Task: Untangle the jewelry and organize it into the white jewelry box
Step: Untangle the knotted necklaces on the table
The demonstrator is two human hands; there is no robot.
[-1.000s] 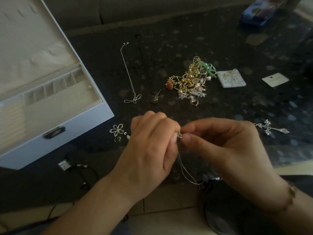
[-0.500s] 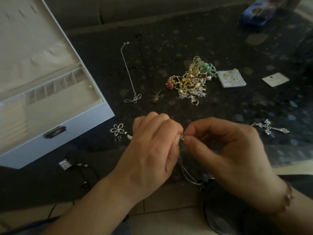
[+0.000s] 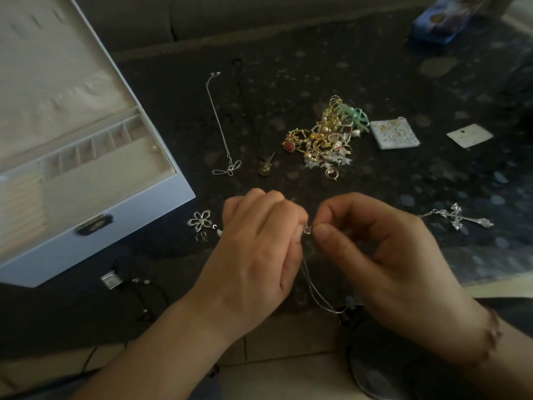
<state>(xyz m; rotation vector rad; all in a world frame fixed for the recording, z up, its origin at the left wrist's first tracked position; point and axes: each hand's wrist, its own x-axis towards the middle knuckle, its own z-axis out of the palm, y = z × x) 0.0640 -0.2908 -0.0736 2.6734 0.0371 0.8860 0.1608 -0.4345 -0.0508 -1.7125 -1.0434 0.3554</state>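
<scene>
Untangling was the step in hand, by the look of it: both hands met just above the near edge of the dark table, working the clasp end of a thin silver chain. The left hand had its fingers curled tight and pinched the chain at the tiny clasp; the right hand pinched the same spot between thumb and forefinger, its other fingers loosely curled. The chain hung down between the wrists toward the lap. The white jewelry box stood open on the left, well apart from the hands, its compartments nearly bare. The tangled pile waited beyond, with a flower pendant and a cross pendant lying loose. Next, probably, the clasp wanted freeing with small careful pulls, then a carry over to the box.
</scene>
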